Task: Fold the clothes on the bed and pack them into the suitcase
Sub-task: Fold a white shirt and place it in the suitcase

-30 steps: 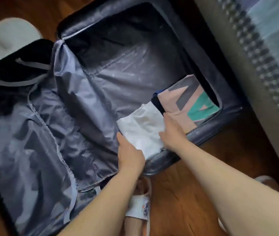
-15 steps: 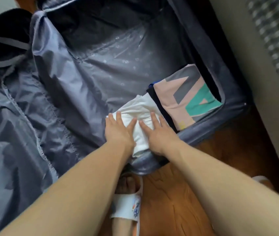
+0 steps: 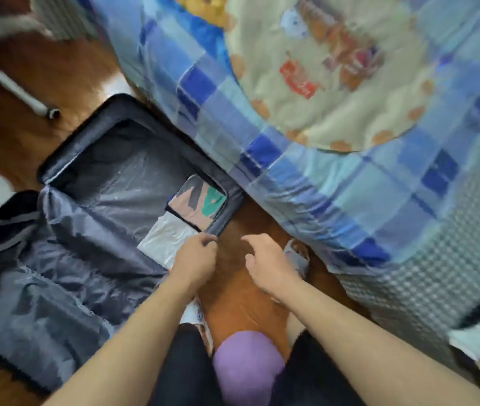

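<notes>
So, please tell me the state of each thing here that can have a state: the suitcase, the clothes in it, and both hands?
Suitcase: open, lying flat on the floor beside the bed.
White garment: folded, inside the suitcase.
Patterned garment: folded, in the suitcase corner, next to the white one.
Left hand: fingers loosely curled, holding nothing.
Right hand: relaxed, holding nothing, over the floor.

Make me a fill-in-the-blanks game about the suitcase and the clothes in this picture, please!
1. The suitcase lies open on the wooden ____.
2. The folded garment nearest the left hand is coloured ____.
3. The folded patterned garment lies in the suitcase corner nearest the ____.
4. The right hand holds ____.

Missing words: floor; white; bed; nothing
</notes>
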A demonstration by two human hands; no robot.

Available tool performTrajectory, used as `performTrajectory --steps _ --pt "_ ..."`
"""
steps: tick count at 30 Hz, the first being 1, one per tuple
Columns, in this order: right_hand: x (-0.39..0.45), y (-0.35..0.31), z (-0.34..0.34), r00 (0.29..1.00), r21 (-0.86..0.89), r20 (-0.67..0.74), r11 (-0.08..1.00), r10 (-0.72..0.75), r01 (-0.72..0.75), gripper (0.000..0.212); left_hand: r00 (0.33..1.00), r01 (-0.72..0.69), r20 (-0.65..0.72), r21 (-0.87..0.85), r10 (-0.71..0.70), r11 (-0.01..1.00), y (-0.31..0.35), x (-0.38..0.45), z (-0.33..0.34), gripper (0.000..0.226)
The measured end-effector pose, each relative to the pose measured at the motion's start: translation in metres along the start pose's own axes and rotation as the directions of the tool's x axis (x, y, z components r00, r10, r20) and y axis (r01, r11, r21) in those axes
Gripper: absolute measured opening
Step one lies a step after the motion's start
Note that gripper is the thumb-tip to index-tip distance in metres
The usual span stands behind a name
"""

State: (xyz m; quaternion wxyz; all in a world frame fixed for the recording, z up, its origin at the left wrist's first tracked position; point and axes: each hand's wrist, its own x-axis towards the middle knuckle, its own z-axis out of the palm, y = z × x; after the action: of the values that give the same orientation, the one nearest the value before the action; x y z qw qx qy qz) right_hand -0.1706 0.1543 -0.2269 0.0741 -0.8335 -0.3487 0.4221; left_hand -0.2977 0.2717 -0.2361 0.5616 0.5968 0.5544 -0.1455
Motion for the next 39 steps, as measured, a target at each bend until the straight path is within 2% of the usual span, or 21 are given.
performTrajectory --steps 3,5,7,11,13,15,17,21,23,26,28,30,32,34,35,37,38,39 --pt "-0.074 0.024 -0.093 0.957 0.184 -0.21 0.969 0.201 -0.163 0.045 0.985 -0.155 0.061 -0.104 0.162 0.982 0.109 -0.062 0.015 0.018" --pt "-0.127 0.055 -0.142 0.863 0.37 -0.344 0.898 0.37 -0.237 0.041 0.96 -0.235 0.133 -0.105 0.248 0.966 0.17 -0.102 0.041 0.018" --pt "-0.186 0.096 -0.173 0.752 0.54 -0.416 0.804 0.512 -0.249 0.035 0.922 -0.293 0.247 -0.054 0.298 0.954 0.226 -0.155 0.077 0.012" --pt "-0.29 0.195 -0.177 0.654 0.763 -0.323 0.597 0.684 -0.248 0.024 0.813 -0.414 0.476 0.064 0.337 0.908 0.283 -0.228 0.165 0.018" --pt "-0.325 0.257 -0.162 0.611 0.8 -0.253 0.517 0.75 -0.303 0.03 0.792 -0.429 0.518 0.098 0.322 0.898 0.298 -0.25 0.209 0.017" --pt "-0.349 0.32 -0.149 0.581 0.838 -0.156 0.419 0.799 -0.35 0.037 0.804 -0.405 0.524 0.135 0.282 0.904 0.304 -0.262 0.249 0.016" --pt "-0.358 0.381 -0.139 0.581 0.846 -0.067 0.354 0.811 -0.398 0.039 0.846 -0.324 0.486 0.141 0.22 0.935 0.305 -0.267 0.288 0.015" --pt "-0.343 0.462 -0.126 0.632 0.823 0.007 0.354 0.775 -0.443 0.04 0.92 -0.165 0.384 0.183 0.084 0.969 0.304 -0.274 0.346 0.016" --pt "-0.327 0.485 -0.129 0.649 0.86 0.011 0.324 0.761 -0.394 0.041 0.931 -0.148 0.359 0.202 0.067 0.968 0.303 -0.277 0.365 0.017" --pt "-0.31 0.505 -0.137 0.62 0.917 0.029 0.226 0.784 -0.329 0.047 0.943 -0.141 0.326 0.235 0.059 0.962 0.299 -0.28 0.378 0.017" --pt "-0.317 0.497 -0.149 0.527 0.955 0.013 0.146 0.85 -0.258 0.025 0.946 -0.14 0.319 0.229 0.062 0.963 0.297 -0.285 0.377 0.018" --pt "-0.343 0.478 -0.17 0.429 0.992 -0.055 0.099 0.902 -0.08 0.03 0.942 -0.159 0.326 0.231 0.078 0.96 0.296 -0.291 0.375 0.018" --pt "-0.38 0.459 -0.201 0.322 0.983 -0.018 -0.043 0.947 0.181 0.03 0.927 -0.225 0.354 0.269 0.121 0.936 0.299 -0.298 0.372 0.018" --pt "-0.422 0.452 -0.233 0.269 0.926 -0.024 -0.079 0.963 0.368 0.025 0.897 -0.324 0.4 0.304 0.189 0.896 0.305 -0.308 0.368 0.019" --pt "-0.443 0.448 -0.254 0.29 0.905 -0.079 -0.053 0.954 0.421 0.022 0.869 -0.38 0.436 0.283 0.235 0.88 0.312 -0.315 0.366 0.02" --pt "-0.477 0.43 -0.296 0.414 0.832 -0.178 -0.088 0.893 0.548 0.022 0.774 -0.533 0.52 0.226 0.361 0.816 0.33 -0.332 0.365 0.02" --pt "-0.489 0.415 -0.315 0.47 0.814 -0.248 -0.082 0.847 0.576 0.025 0.703 -0.626 0.559 0.194 0.439 0.755 0.341 -0.343 0.364 0.02" --pt "-0.497 0.394 -0.333 0.513 0.841 -0.324 -0.007 0.795 0.541 0.028 0.619 -0.715 0.597 0.16 0.51 0.681 0.353 -0.354 0.362 0.024"
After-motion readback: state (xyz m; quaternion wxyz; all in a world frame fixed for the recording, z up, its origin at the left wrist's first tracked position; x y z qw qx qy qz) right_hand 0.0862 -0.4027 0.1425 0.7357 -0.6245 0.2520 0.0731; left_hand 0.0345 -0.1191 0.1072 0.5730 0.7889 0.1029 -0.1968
